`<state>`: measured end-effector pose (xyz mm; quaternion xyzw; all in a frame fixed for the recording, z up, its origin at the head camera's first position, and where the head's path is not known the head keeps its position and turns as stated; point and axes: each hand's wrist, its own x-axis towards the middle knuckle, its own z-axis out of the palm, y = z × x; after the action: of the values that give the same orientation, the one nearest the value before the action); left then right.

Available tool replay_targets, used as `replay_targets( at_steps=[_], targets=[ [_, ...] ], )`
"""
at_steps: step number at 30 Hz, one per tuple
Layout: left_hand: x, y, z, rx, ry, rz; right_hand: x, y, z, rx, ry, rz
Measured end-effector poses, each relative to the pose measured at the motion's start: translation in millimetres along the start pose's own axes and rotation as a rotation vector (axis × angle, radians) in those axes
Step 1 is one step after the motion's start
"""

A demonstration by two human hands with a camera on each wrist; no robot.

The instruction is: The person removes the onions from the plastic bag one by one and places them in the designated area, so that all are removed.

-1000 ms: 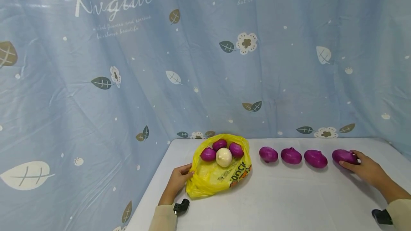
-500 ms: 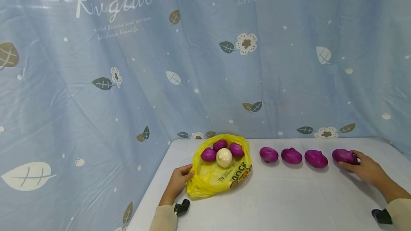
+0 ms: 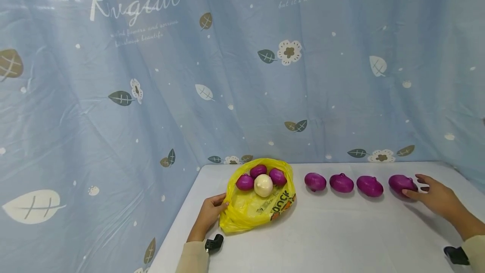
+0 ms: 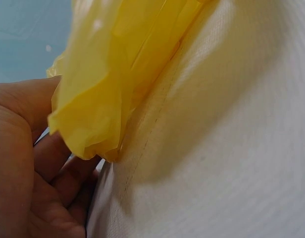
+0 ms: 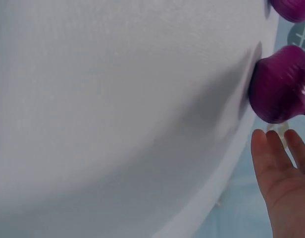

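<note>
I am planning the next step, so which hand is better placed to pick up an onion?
Probably the right hand, open beside the rightmost purple onion; the left hand holds the yellow bag.

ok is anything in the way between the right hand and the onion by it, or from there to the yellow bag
Nothing visible stands between the right hand and the rightmost purple onion. Between that onion and the yellow bag, three other purple onions lie in a row on the white table.

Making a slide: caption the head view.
Left hand holding a yellow bag of four onions, right hand by the rightmost onion in a purple row of four.
</note>
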<state>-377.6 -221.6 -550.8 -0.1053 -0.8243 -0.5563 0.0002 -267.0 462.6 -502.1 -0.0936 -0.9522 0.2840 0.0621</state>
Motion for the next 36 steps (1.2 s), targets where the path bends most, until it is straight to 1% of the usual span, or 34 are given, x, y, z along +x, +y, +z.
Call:
replay_targets(
  at_steps=[6,10,14,20,23,27,32,36],
  targets=[
    [0.8,-0.5,0.0,0.007,0.007,0.001,-9.5,-19.9,-10.1,-0.014,0.037,-0.007],
    [0.5,0.1,-1.1,0.014,0.005,-0.002,-12.8,-36.5,-14.7,-0.005,0.035,-0.046],
    [-0.8,0.5,-1.7,0.017,0.005,0.002,-13.7,-51.0,-15.0,0.002,0.031,-0.097],
    [-1.8,2.7,-1.5,-0.005,-0.004,0.005,-14.5,-71.5,-5.4,-0.006,0.053,-0.131],
    [-1.5,2.9,-2.0,-0.01,-0.005,-0.007,-12.9,-83.0,1.0,-0.003,0.051,-0.147],
    [-1.2,3.7,-1.9,-0.012,-0.003,-0.022,-10.2,-97.6,9.4,0.023,0.034,-0.177],
    [-1.2,2.7,-1.1,-0.001,0.004,-0.027,-9.0,-114.0,20.2,0.067,0.016,-0.231],
    [-0.7,0.9,-0.6,-0.005,0.008,-0.024,-10.0,-128.0,31.8,0.096,0.016,-0.251]
  ],
)
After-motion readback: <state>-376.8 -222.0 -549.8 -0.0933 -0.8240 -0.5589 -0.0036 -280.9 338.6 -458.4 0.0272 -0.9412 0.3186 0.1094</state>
